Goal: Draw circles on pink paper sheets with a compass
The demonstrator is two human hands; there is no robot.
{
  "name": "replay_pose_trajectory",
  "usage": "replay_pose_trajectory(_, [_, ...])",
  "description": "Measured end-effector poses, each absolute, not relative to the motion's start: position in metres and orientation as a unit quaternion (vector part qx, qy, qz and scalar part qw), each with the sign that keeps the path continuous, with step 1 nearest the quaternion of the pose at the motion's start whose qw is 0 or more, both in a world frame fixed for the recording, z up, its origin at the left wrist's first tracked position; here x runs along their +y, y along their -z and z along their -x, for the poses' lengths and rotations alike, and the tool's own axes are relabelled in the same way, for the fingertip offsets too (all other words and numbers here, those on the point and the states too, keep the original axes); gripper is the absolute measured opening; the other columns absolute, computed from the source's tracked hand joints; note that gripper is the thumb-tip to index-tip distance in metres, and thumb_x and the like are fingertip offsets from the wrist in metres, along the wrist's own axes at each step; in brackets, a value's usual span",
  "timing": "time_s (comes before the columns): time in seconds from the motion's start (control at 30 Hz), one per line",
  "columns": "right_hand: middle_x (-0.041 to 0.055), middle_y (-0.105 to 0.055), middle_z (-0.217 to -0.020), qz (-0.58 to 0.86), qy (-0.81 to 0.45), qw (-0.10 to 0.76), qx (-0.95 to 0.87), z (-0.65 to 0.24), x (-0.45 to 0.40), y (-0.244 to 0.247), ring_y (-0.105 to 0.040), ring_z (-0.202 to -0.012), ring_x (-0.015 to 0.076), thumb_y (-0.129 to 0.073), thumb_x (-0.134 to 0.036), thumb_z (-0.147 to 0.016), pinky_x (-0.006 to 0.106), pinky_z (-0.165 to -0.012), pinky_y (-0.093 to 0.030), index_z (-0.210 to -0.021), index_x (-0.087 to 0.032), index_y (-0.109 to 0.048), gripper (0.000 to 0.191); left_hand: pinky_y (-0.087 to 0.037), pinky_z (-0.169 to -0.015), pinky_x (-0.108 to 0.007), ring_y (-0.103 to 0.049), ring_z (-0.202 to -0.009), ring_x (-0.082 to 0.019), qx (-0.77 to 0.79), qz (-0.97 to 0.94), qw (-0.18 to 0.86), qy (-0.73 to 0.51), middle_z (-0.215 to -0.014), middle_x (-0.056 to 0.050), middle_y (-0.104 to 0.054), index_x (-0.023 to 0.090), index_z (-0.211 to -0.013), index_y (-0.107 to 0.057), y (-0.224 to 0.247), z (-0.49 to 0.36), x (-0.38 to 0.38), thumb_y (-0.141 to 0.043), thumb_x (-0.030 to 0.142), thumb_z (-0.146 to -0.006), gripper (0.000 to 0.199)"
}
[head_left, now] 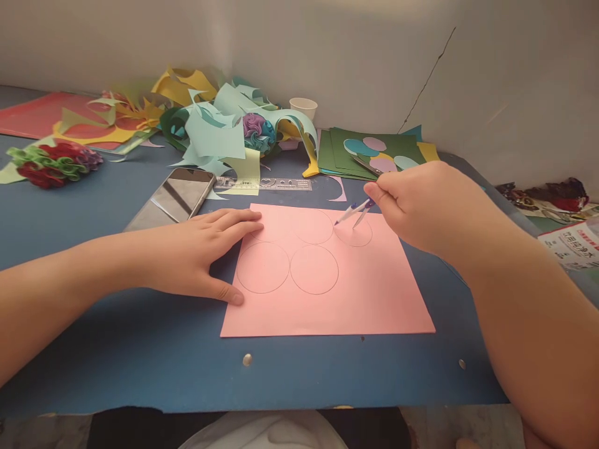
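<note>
A pink paper sheet [355, 293] lies flat on the blue table [140, 349], with several pencilled circles drawn on its upper half. My left hand [196, 252] rests palm down on the sheet's left edge, fingers spread. My right hand [421, 202] pinches the top of a drawing compass [356, 212] with a blue pen in it. Both compass tips touch the paper at the upper right circle.
A phone [180, 194] and a clear ruler [264, 183] lie just beyond the sheet. Behind them are coloured paper scraps [210, 131], paper flowers [53, 162], a small cup [303, 107] and green sheets with cut circles and scissors [374, 153]. A wall stands close behind.
</note>
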State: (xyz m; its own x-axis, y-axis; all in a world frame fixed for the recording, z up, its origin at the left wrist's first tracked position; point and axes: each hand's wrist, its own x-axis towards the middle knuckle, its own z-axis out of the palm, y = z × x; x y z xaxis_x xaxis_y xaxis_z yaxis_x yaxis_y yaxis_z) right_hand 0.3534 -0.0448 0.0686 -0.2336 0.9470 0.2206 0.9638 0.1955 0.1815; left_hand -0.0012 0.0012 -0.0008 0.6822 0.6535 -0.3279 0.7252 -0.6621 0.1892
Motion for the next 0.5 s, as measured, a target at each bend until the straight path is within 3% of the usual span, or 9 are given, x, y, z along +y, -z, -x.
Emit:
replay_pose_trajectory(0.2, [0.003,-0.038,-0.055,0.684,0.102,0.047,-0.721,-0.344,-0.043,-0.073,-0.032,-0.052,0.0188,-0.048,-0.032,-0.109,0.036,-0.052,-0.026,-0.058,-0.026,-0.027,0.055,-0.028,-0.136,-0.053,-0.021,-0.169,-0.044,0.381,-0.904,0.159,0.11,-0.186,-0.007,-0.015,0.025,-0.178,-0.021,0.001,0.002,0.001,-0.063,0.094,-0.08,0.127])
replay_pose_trajectory(0.5, [0.0044,-0.042,-0.056,0.728,0.101,0.064,-0.675,-0.343,-0.032,-0.065,-0.033,-0.053,0.0185,-0.044,-0.027,-0.107,0.037,-0.052,-0.024,-0.059,-0.026,-0.033,0.049,-0.029,-0.136,-0.053,-0.02,-0.17,-0.043,0.383,-0.904,0.149,0.12,-0.187,-0.007,-0.013,0.025,-0.179,-0.018,0.001,0.001,0.002,-0.061,0.095,-0.08,0.128])
